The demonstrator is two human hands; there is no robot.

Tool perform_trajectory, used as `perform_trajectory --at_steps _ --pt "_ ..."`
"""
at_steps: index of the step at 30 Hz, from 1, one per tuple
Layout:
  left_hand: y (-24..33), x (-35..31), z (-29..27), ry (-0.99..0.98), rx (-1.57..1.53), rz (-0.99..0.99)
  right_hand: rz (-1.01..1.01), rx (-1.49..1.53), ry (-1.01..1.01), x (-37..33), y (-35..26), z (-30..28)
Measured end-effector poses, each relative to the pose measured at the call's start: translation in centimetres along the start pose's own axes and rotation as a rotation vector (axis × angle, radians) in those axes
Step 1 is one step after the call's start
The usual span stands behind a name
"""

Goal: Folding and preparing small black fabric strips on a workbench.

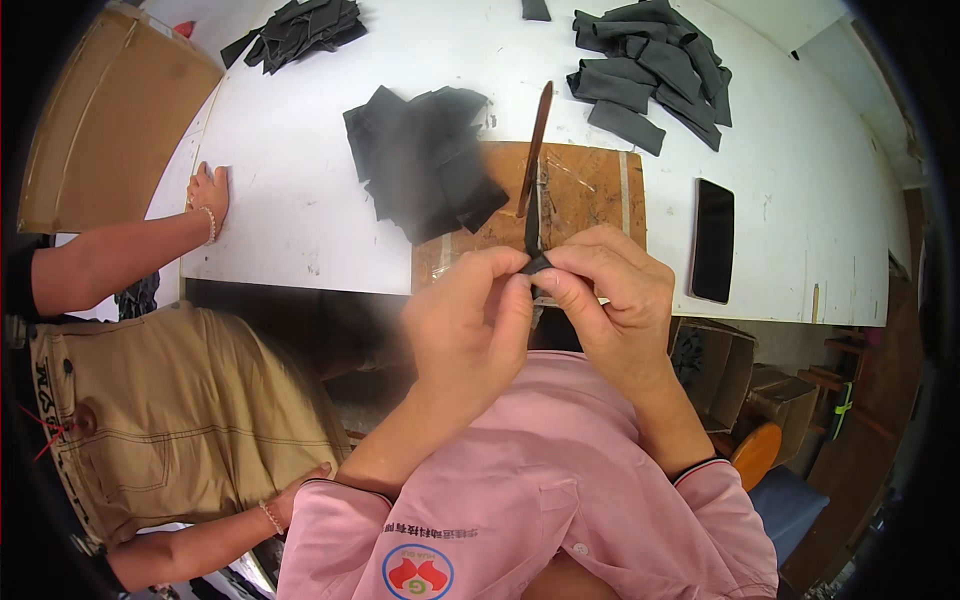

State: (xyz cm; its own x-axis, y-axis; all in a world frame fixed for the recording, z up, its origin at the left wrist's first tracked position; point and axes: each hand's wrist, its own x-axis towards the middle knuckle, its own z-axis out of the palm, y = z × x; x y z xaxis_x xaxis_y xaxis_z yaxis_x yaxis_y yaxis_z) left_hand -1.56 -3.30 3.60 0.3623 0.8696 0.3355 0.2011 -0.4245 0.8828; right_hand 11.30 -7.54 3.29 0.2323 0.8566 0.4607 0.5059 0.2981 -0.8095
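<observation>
Black cloth (537, 264) is being pinched by the left hand (465, 312) and right hand (618, 292), close together, beside the board (598, 190). Soft, light handling is being expected, grip best being taken at the edges.

Matt cloth pieces (425, 165), glossy phone (713, 240)

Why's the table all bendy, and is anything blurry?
Head view: the fisheye lens curves the white table's right edge and leaves dark corners; also in the head view, a hazy smudge softens the middle cloth pile and the area beside the left hand.
</observation>
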Motion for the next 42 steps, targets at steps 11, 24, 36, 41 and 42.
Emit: perform_trajectory --at_steps 11,24,36,41,42 --pt "-1.2 1.3 -0.4 0.037 -0.845 -0.556 0.235 -0.096 0.127 0.0 0.0 2.1" --pt "-0.2 1.6 0.5 0.119 -0.338 -0.316 0.964 1.317 0.029 0.8 -0.8 1.3" --pt "-2.1 1.3 -0.3 -0.167 -1.067 -0.543 0.718 0.942 0.076 -0.6 1.4 1.3" --pt "-1.6 1.7 -1.8 -0.429 -1.604 -0.588 0.558 1.133 -0.133 -0.3 0.3 1.7" --pt "-1.2 2.0 -1.9 -0.450 -1.588 -0.567 0.567 1.127 -0.121 -0.1 0.1 1.8"
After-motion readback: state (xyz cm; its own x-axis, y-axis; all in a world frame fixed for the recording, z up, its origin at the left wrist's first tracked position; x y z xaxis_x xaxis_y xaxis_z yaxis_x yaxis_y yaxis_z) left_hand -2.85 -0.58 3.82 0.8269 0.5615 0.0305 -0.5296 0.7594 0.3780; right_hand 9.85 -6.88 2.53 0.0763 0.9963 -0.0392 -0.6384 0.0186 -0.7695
